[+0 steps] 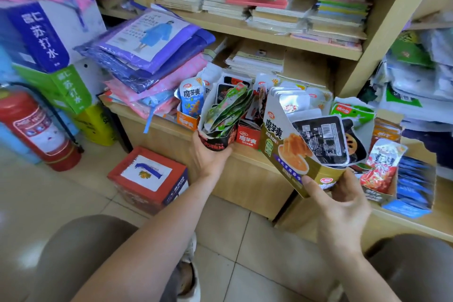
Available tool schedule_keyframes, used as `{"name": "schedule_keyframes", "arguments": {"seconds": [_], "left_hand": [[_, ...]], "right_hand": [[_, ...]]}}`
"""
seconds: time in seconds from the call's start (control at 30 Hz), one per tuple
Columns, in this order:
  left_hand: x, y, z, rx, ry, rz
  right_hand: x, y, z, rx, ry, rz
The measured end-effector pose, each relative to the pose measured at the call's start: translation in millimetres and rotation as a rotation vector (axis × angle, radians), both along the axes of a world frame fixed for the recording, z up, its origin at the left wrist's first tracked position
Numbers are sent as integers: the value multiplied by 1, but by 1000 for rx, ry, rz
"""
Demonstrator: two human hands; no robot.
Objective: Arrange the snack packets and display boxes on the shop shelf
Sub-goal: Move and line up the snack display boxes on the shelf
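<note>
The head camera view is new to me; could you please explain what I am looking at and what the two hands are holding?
There is no machine here: a person wears one wide-angle camera on the head, looking down at their own arms. The left hand grips the base of a black display box stuffed with green snack packets. The right hand holds a gold display box by its lower corner, tilted, with a black packet lying in it. Behind them is the low wooden shelf, where more snack boxes stand, among them an orange box and a red box. Stacked notebooks fill the shelves above; a red fire extinguisher stands at the far left.
</note>
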State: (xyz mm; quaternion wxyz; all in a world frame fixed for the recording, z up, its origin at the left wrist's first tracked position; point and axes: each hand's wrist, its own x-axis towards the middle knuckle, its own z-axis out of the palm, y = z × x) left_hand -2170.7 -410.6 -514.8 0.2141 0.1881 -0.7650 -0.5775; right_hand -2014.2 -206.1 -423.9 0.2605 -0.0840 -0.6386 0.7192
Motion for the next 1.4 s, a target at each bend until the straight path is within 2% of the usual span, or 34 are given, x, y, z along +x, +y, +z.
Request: {"name": "schedule_keyframes", "arguments": {"seconds": [0.27,0.53,0.8,1.0,1.2,1.4], "left_hand": [[14,-17,20,102,58,17],[43,-44,45,115,137,61],[53,-76,96,215,340,53],[58,-109,119,205,409,116],[60,-128,105,219,377,168],[56,-132,99,260,379,203]], "right_hand": [[1,-10,1,11,-6,9],[-1,-30,7,-39,30,27],[-13,-54,7,-27,11,45],[-37,-95,-1,-76,13,71],[-72,-136,-26,-23,27,-57],[-110,-171,-66,43,-88,-197]]}}
